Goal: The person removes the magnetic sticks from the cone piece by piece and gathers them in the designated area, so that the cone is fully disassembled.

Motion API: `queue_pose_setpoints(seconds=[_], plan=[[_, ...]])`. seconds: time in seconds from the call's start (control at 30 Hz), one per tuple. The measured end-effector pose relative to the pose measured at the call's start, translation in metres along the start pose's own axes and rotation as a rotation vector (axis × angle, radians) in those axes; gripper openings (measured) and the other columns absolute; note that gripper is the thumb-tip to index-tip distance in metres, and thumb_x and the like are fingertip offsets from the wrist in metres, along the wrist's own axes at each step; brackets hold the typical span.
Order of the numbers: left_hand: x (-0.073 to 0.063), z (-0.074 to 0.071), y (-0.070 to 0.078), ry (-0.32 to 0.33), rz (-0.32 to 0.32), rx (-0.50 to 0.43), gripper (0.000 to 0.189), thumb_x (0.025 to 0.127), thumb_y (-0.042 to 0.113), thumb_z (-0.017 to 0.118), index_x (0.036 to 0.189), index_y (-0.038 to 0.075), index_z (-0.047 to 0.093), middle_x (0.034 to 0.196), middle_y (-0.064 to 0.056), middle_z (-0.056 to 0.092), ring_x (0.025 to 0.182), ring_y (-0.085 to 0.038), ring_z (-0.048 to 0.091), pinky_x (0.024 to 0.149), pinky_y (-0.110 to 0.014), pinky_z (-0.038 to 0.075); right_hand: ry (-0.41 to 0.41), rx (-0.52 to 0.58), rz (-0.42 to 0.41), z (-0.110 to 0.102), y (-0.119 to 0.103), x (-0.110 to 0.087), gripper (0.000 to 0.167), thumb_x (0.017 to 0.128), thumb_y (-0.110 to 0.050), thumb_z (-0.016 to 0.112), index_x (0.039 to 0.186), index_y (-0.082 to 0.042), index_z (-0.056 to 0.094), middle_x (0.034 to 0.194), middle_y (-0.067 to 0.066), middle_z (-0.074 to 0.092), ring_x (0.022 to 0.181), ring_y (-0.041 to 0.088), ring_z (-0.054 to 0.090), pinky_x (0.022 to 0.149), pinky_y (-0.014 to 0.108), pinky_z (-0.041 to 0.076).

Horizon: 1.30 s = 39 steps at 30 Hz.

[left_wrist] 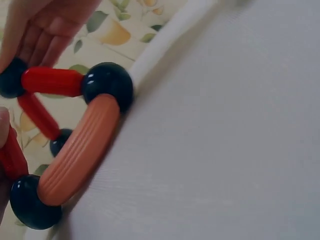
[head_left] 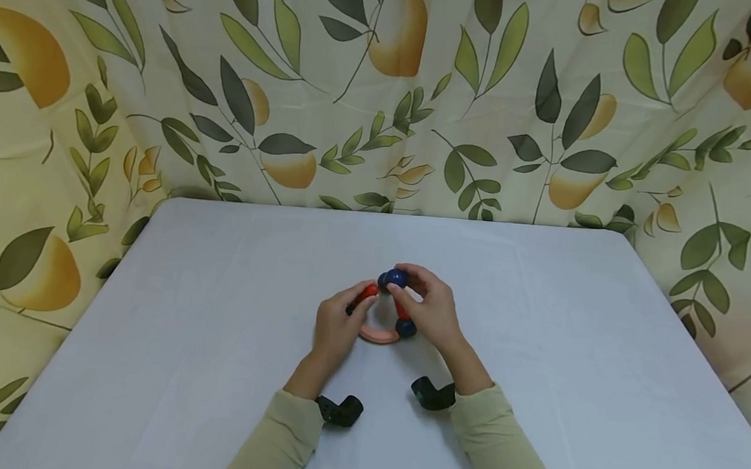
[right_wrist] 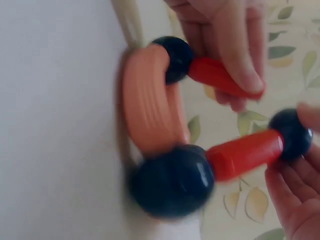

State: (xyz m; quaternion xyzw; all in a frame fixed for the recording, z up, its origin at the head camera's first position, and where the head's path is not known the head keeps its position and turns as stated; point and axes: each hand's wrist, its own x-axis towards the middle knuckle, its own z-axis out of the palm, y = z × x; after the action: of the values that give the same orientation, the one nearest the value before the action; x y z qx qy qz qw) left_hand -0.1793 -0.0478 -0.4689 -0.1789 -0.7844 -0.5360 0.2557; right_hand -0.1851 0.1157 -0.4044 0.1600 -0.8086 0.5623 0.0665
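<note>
My left hand (head_left: 335, 326) pinches a red rod (right_wrist: 220, 77) between thumb and fingers, with a dark blue ball (left_wrist: 35, 201) at the rod's lower end. A dark blue ball (right_wrist: 290, 134) at the upper end of another red rod (right_wrist: 245, 155) is pinched by my right hand (head_left: 437, 308). That rod stands on a large blue ball (right_wrist: 172, 180). Between the two lower balls runs a curved salmon-coloured rod (head_left: 378, 336), low over the table. In the left wrist view, a further red rod (left_wrist: 37, 116) slants from the pinched ball to another blue ball (left_wrist: 59, 142).
A white-covered table (head_left: 203, 368) spreads beneath the hands. Behind it and at the sides hangs cloth (head_left: 382, 153) patterned with leaves and fruit. Black devices (head_left: 341, 411) are worn at both wrists, below the sleeves' cuffs.
</note>
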Motion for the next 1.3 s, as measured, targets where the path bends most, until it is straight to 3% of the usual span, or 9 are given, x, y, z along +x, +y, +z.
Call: queue_pose_setpoints(seconds=[0.1, 0.23, 0.47, 0.67, 0.83, 1.1, 1.3], plan=[[0.001, -0.003, -0.003, 0.009, -0.017, -0.042, 0.028, 0.086, 0.017, 0.064, 0.110, 0.003, 0.067, 0.102, -0.007, 0.067, 0.083, -0.012, 0.062, 0.068, -0.024, 0.052, -0.030, 0.021, 0.001, -0.003, -0.001, 0.000, 0.035, 0.083, -0.006, 0.068, 0.114, 0.007, 0.058, 0.110, 0.020, 0.060, 0.101, 0.030, 0.059, 0.088, 0.047, 0.043], [0.003, -0.006, -0.005, -0.018, -0.022, -0.074, 0.028, 0.086, 0.015, 0.064, 0.111, 0.002, 0.066, 0.104, -0.007, 0.067, 0.088, -0.013, 0.062, 0.072, -0.026, 0.051, -0.062, 0.020, 0.017, -0.005, -0.003, 0.001, 0.034, 0.083, -0.004, 0.068, 0.113, 0.008, 0.058, 0.109, 0.021, 0.061, 0.101, 0.031, 0.058, 0.089, 0.045, 0.044], [0.005, -0.013, -0.009, -0.046, -0.068, -0.115, 0.029, 0.085, 0.009, 0.065, 0.113, 0.001, 0.065, 0.108, -0.008, 0.065, 0.096, -0.017, 0.061, 0.079, -0.029, 0.050, -0.100, 0.016, 0.089, -0.009, -0.011, -0.002, 0.032, 0.080, -0.016, 0.073, 0.107, -0.002, 0.063, 0.104, 0.010, 0.064, 0.101, 0.025, 0.060, 0.088, 0.045, 0.045], [0.006, -0.023, -0.009, -0.113, -0.151, -0.196, 0.031, 0.087, 0.014, 0.063, 0.116, 0.003, 0.063, 0.110, -0.008, 0.064, 0.100, -0.017, 0.060, 0.083, -0.029, 0.048, -0.110, 0.022, 0.085, -0.008, -0.012, -0.003, 0.033, 0.078, -0.020, 0.075, 0.104, -0.003, 0.064, 0.102, 0.010, 0.064, 0.099, 0.026, 0.060, 0.087, 0.049, 0.044], [0.007, -0.031, -0.009, -0.141, -0.202, -0.201, 0.033, 0.087, 0.019, 0.063, 0.117, 0.005, 0.063, 0.110, -0.004, 0.064, 0.099, -0.013, 0.060, 0.084, -0.026, 0.047, -0.126, 0.020, 0.085, -0.007, -0.012, -0.002, 0.033, 0.077, -0.020, 0.075, 0.104, -0.003, 0.065, 0.103, 0.010, 0.064, 0.099, 0.026, 0.061, 0.087, 0.049, 0.045], [0.014, -0.037, 0.000, -0.161, -0.201, -0.127, 0.038, 0.087, 0.023, 0.064, 0.120, 0.005, 0.062, 0.115, 0.000, 0.062, 0.109, -0.012, 0.056, 0.091, -0.031, 0.043, -0.160, 0.061, 0.029, -0.012, -0.004, 0.005, 0.032, 0.080, -0.015, 0.073, 0.106, 0.001, 0.063, 0.105, 0.013, 0.063, 0.100, 0.028, 0.060, 0.088, 0.049, 0.044], [0.008, -0.047, 0.019, -0.125, -0.107, -0.030, 0.036, 0.083, 0.019, 0.070, 0.116, 0.005, 0.065, 0.111, -0.001, 0.064, 0.105, -0.010, 0.057, 0.089, -0.029, 0.044, -0.235, 0.117, 0.023, -0.022, 0.006, 0.013, 0.034, 0.081, -0.007, 0.071, 0.110, 0.007, 0.061, 0.109, 0.022, 0.061, 0.103, 0.031, 0.058, 0.091, 0.046, 0.042]])
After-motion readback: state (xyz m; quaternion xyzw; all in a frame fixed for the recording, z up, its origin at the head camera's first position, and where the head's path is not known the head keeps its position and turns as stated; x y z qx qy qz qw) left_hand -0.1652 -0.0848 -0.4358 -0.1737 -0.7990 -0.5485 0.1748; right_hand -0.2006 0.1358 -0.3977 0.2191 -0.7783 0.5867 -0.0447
